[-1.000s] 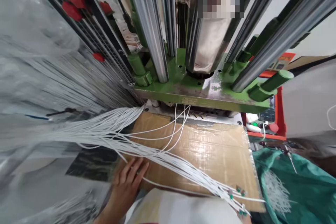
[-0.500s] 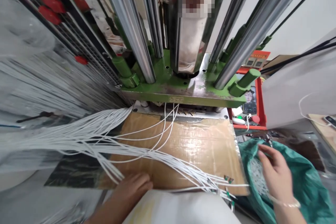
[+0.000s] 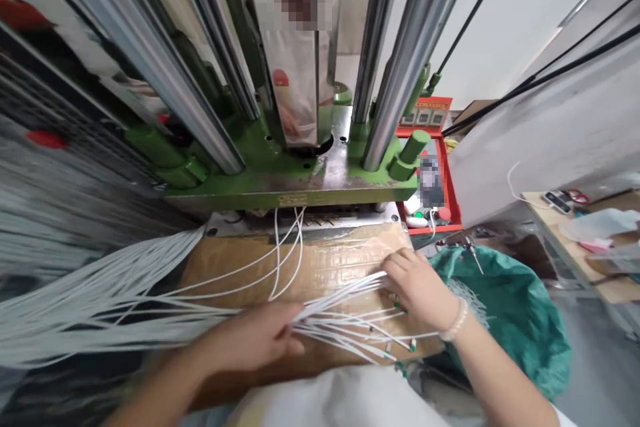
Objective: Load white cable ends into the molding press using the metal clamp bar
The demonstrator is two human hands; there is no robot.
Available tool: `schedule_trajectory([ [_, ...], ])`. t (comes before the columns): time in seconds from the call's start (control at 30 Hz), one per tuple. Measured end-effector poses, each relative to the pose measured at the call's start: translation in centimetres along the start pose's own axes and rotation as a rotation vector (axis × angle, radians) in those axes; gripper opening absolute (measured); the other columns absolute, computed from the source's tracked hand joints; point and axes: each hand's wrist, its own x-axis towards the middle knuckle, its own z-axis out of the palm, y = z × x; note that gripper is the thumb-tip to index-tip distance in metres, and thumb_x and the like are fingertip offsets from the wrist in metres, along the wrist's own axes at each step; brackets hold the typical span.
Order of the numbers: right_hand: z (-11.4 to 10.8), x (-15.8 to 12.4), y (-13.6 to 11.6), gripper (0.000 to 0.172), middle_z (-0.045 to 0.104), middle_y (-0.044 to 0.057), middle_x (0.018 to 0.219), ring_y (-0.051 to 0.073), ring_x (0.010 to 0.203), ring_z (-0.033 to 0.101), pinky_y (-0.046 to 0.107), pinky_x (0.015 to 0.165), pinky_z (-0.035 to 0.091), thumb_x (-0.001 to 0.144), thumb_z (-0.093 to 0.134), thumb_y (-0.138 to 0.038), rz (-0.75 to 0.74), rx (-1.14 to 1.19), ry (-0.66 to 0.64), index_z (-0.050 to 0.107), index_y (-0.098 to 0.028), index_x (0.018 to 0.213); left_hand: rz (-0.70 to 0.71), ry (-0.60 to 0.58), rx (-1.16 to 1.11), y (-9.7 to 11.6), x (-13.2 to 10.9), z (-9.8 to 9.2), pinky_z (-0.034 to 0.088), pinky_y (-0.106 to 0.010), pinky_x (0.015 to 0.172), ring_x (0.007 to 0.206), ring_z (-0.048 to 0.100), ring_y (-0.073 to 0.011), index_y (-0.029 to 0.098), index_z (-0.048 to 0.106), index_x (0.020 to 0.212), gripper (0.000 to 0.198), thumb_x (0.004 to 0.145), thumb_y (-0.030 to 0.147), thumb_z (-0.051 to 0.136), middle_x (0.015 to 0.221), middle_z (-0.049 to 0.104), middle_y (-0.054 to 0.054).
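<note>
A bundle of thin white cables (image 3: 333, 333) lies across the brown cardboard sheet (image 3: 345, 257), fanning out to the right. My left hand (image 3: 263, 337) is closed around the bundle near the sheet's middle. My right hand (image 3: 420, 290) grips several cables of the upper strand close to their ends; its fingertips hide those ends. Below it, other cable ends with small green tips (image 3: 400, 368) lie loose at the sheet's right edge. A few separate white cables (image 3: 277, 260) curve from under the green press plate (image 3: 300, 197) towards the left.
Steel columns (image 3: 400, 67) rise from the press plate. On the right are a red tray (image 3: 453, 193) holding a phone and small items, a green sack (image 3: 535, 320) with white pieces inside, and a wooden table (image 3: 565, 233). Many more white cables (image 3: 125, 273) extend left.
My right hand has moved left from above the sack to the cable ends and taken hold of several. My left hand has shifted onto the bundle. The view has turned right.
</note>
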Motion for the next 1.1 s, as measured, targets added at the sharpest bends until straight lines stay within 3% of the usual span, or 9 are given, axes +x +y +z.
schedule_trajectory([
  [0.1, 1.4, 0.7, -1.4, 0.010, 0.055, 0.006, 0.084, 0.022, 0.083, 0.045, 0.037, 0.078, 0.036, 0.092, 0.050, -0.020, -0.116, -0.104, 0.034, 0.054, -0.016, 0.084, -0.043, -0.258, -0.398, 1.2, 2.9, 3.6, 0.030, -0.021, 0.047, 0.051, 0.040, -0.0094, 0.018, 0.052, 0.082, 0.044, 0.078, 0.061, 0.054, 0.067, 0.053, 0.003],
  [0.2, 3.1, 1.3, -2.5, 0.006, 0.056, 0.006, 0.086, 0.022, 0.085, 0.045, 0.037, 0.079, 0.035, 0.091, 0.053, -0.022, -0.099, -0.156, 0.047, 0.055, -0.017, 0.091, -0.095, -0.178, -0.564, 1.7, 4.5, 5.3, 0.022, -0.021, 0.044, 0.047, 0.027, -0.0074, 0.019, 0.042, 0.073, 0.054, 0.077, 0.072, 0.045, 0.057, 0.037, 0.007],
  [0.37, 4.6, 1.5, -2.6, 0.007, 0.056, 0.005, 0.082, 0.022, 0.079, 0.047, 0.036, 0.069, 0.035, 0.089, 0.056, -0.021, -0.017, -0.213, 0.023, 0.056, -0.016, 0.084, -0.144, -0.223, -0.513, 1.8, 5.2, 5.2, 0.028, -0.023, 0.049, 0.051, 0.033, -0.0095, 0.020, 0.039, 0.075, 0.050, 0.078, 0.070, 0.042, 0.064, 0.043, 0.004],
  [0.47, 4.7, 1.1, -3.7, 0.012, 0.059, 0.009, 0.094, 0.025, 0.089, 0.048, 0.040, 0.078, 0.038, 0.086, 0.058, -0.022, 0.061, -0.163, 0.142, 0.057, -0.015, 0.095, -0.072, -0.069, -0.222, 1.9, 6.0, 3.9, 0.028, -0.024, 0.054, 0.055, 0.033, -0.0119, 0.021, 0.041, 0.072, 0.038, 0.084, 0.057, 0.039, 0.063, 0.041, 0.003],
  [0.57, 3.9, 0.0, -4.7, 0.027, 0.057, 0.014, 0.114, 0.029, 0.108, 0.045, 0.048, 0.092, 0.034, 0.086, 0.049, -0.011, 0.142, -0.108, 0.276, 0.054, -0.014, 0.113, -0.074, 0.280, 0.266, 1.4, 6.3, 1.7, 0.029, -0.026, 0.061, 0.062, 0.040, -0.0154, 0.020, 0.045, 0.067, 0.028, 0.086, 0.041, 0.040, 0.064, 0.047, 0.000],
  [0.63, 3.0, -0.7, -4.3, 0.037, 0.054, 0.014, 0.120, 0.028, 0.115, 0.043, 0.050, 0.097, 0.033, 0.085, 0.041, -0.005, 0.159, -0.008, 0.352, 0.050, -0.016, 0.120, -0.122, 0.398, 0.257, 1.0, 6.0, 0.7, 0.031, -0.026, 0.062, 0.063, 0.042, -0.0157, 0.020, 0.047, 0.069, 0.029, 0.087, 0.040, 0.037, 0.066, 0.048, 0.000],
  [0.87, 1.7, 1.1, -1.1, 0.040, 0.041, 0.011, 0.136, 0.022, 0.123, 0.045, 0.043, 0.101, 0.042, 0.099, 0.026, -0.038, 0.281, 0.883, 0.524, 0.029, -0.023, 0.136, -0.074, -0.104, -0.372, 2.9, 4.9, 3.7, 0.032, -0.022, 0.051, 0.054, 0.040, -0.0103, 0.018, 0.045, 0.069, 0.054, 0.080, 0.070, 0.041, 0.061, 0.044, 0.004],
  [1.0, 1.8, 3.8, -1.0, 0.054, 0.042, 0.011, 0.138, 0.022, 0.132, 0.036, 0.042, 0.108, 0.034, 0.099, 0.014, -0.050, -0.039, 0.879, 0.210, 0.035, -0.020, 0.139, -0.061, -0.205, -0.560, 4.4, 5.7, 5.1, 0.032, -0.022, 0.049, 0.049, 0.042, -0.0081, 0.018, 0.046, 0.071, 0.053, 0.078, 0.070, 0.048, 0.061, 0.050, 0.003],
  [1.1, 2.3, 6.2, 1.1, 0.046, 0.049, 0.011, 0.132, 0.020, 0.121, 0.047, 0.040, 0.100, 0.042, 0.101, 0.013, -0.038, 0.045, 0.861, 0.245, 0.039, -0.020, 0.135, -0.057, -0.212, -0.727, 4.4, 6.2, 4.4, 0.027, -0.020, 0.045, 0.046, 0.037, -0.0057, 0.016, 0.049, 0.074, 0.049, 0.077, 0.065, 0.056, 0.057, 0.049, 0.005],
])
